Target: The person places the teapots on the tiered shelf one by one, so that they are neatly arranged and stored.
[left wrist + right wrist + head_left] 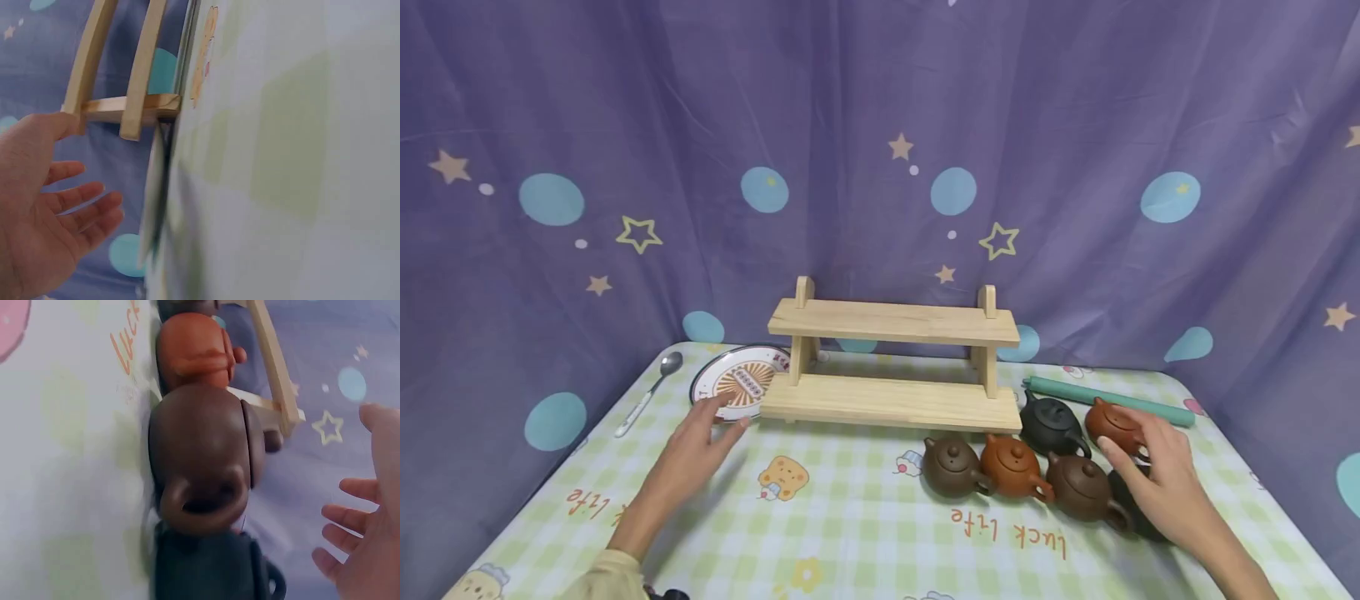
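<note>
In the head view my left hand [688, 454] hovers by the plate [707, 379] and the left end of the wooden shelf [887, 400], fingers spread and holding nothing. My right hand [1165, 479] is over the teapots at the right, thumb and fingers apart, beside a reddish-brown teapot [1111, 425]; contact cannot be told. Nearby are a dark brown teapot [1078, 487], an orange-brown one [1011, 467], another brown one [951, 468] and a black one [1051, 425]. Another dark teapot is partly hidden under the hand. The right wrist view shows the right hand [369, 531] empty beside the brown teapot [200, 437].
A spoon [655, 392] lies at the far left of the table. Behind the teapots lies a green rolled object [1150, 404]. The two-tier shelf holds nothing, and a purple curtain [880, 125] hangs behind the checked tablecloth [865, 517].
</note>
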Tool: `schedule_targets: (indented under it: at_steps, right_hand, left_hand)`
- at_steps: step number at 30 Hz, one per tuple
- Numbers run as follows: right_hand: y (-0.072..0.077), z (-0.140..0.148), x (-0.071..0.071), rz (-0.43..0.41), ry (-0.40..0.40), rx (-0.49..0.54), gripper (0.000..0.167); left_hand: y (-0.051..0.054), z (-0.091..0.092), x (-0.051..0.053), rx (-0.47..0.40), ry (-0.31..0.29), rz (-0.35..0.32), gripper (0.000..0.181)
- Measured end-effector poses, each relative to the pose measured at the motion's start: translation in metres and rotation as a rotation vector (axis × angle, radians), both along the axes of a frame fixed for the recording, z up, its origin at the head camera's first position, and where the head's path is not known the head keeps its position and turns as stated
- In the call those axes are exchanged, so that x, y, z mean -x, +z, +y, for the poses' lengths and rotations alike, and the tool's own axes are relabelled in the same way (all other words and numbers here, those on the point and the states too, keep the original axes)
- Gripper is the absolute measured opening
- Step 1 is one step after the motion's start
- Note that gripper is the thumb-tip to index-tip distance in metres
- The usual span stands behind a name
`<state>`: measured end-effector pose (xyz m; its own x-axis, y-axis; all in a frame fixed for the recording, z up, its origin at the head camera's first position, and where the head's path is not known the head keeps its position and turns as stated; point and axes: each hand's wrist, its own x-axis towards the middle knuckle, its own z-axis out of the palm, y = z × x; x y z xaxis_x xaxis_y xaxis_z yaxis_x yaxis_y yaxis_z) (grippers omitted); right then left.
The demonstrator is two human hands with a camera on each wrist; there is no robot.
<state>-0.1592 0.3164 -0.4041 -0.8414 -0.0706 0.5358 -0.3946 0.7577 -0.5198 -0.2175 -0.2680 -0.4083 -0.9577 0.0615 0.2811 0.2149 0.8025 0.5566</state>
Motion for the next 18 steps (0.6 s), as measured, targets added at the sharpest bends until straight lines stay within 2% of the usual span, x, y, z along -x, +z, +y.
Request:
schedule_targets:
  at_steps: [4,10,15,18]
  right_hand:
    - [-0.005,0.014,-0.009,0.001,-0.085,0.076,0.035]
    - [-0.014,0.036,-0.025,-0.047,-0.219,0.249,0.029]
    - [-0.023,0.051,-0.039,-0.111,-0.341,0.362,0.020]
    - [-0.029,0.059,-0.044,-0.162,-0.415,0.380,0.022]
  left_hand:
    - [-0.010,0.001,0.009,-0.158,0.030,-0.010,0.056]
    - [-0.020,0.006,0.019,-0.332,0.081,-0.082,0.052]
    - [-0.026,0.010,0.027,-0.517,0.077,-0.160,0.052]
    - [-0.029,0.011,0.031,-0.626,0.065,-0.186,0.051]
